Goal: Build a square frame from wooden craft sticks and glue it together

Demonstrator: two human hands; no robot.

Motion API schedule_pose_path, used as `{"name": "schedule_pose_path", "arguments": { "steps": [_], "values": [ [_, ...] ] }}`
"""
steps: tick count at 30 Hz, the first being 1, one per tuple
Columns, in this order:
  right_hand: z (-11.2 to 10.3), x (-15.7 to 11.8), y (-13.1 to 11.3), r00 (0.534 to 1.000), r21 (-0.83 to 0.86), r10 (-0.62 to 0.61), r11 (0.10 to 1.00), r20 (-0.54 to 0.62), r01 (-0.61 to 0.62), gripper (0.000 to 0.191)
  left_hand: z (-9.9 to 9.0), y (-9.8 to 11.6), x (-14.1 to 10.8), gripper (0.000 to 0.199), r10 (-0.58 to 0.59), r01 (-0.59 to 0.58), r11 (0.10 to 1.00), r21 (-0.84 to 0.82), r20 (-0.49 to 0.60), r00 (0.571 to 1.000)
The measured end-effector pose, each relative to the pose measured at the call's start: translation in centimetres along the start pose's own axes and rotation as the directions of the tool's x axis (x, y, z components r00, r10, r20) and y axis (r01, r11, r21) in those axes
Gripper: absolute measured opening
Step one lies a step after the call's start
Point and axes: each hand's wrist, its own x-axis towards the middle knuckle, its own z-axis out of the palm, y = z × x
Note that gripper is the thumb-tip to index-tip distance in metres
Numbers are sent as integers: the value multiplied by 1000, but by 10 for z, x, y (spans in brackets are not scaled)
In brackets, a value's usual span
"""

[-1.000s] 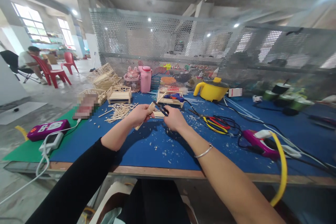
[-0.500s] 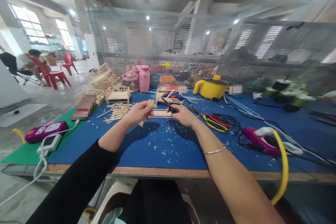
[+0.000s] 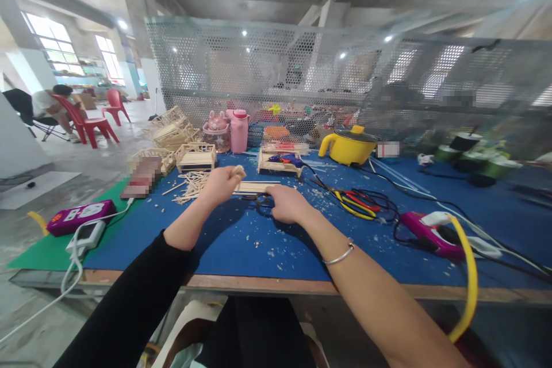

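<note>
My left hand (image 3: 219, 185) is closed round a small light wooden piece (image 3: 238, 173), near the left end of several long thin sticks (image 3: 257, 186) lying on the blue mat (image 3: 224, 250). At the right end of these sticks is my right hand (image 3: 287, 202), its fingers bent down over them. Under its fingertips lie dark-handled scissors (image 3: 259, 201); whether the fingers grip them or a stick is hidden. Behind, a blue glue gun (image 3: 288, 159) rests on a small wooden frame (image 3: 276, 171). A pile of short sticks (image 3: 192, 186) lies left of my left hand.
Small wooden beds (image 3: 196, 156), a pink bottle (image 3: 238, 131) and a yellow pot (image 3: 350, 146) stand at the back. Red and yellow-handled pliers (image 3: 357, 204) and cables lie right, beside a purple power strip (image 3: 431, 234). Another person (image 3: 49, 104) sits far left.
My right hand has lowered and moved left, and the scissors it held up now lie low near the mat. My left hand has shifted slightly left with its wooden piece.
</note>
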Motion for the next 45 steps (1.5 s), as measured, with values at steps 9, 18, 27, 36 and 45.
{"name": "schedule_pose_path", "arguments": {
  "steps": [9, 18, 27, 36, 45],
  "values": [
    [-10, 5, 28, 975, 112, 161, 983, -155, -144, 39, -11, -36, 7, 29, -261, 262, 914, 309, -46, 964],
    [-8, 8, 32, 937, 283, 226, 948, -266, -148, 39, 36, -8, 8, 13, -42, 9, 989, 149, 219, 975],
    [-19, 4, 27, 737, 423, 330, 904, -590, -66, 31, 14, -5, 7, 8, -186, 168, 878, -448, 3, 982],
    [2, -8, -32, 864, 335, -316, 826, -391, 453, 22, 8, 18, 10, 27, -252, 264, 110, -958, 230, 940],
    [19, -9, -42, 780, 244, -489, 762, -391, 600, 18, 10, 30, 1, 23, -207, 310, -314, -898, 383, 900]
  ]
}}
